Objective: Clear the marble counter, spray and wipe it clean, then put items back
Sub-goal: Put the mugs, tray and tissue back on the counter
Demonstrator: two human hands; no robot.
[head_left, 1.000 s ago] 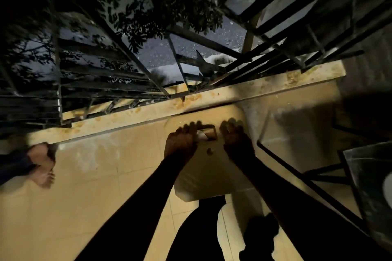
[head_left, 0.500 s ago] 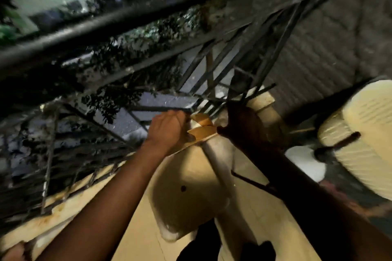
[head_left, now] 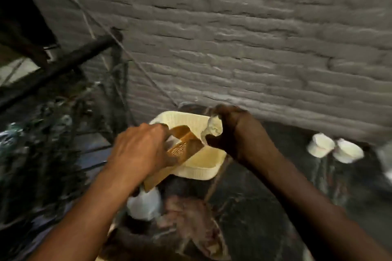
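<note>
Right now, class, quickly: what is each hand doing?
Left hand: fingers curled round a tan perforated plastic holder.
Right hand: gripping the rim of the cream woven plastic basket.

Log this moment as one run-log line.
left hand: grips tan perforated holder | right hand: grips cream basket rim | counter: two white cups

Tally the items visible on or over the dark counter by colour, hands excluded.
Cream: 1, basket
Brown: 1, perforated holder, gripped by the left hand
White: 4, two cups, a bag, an object in the right hand
Total: 6
</note>
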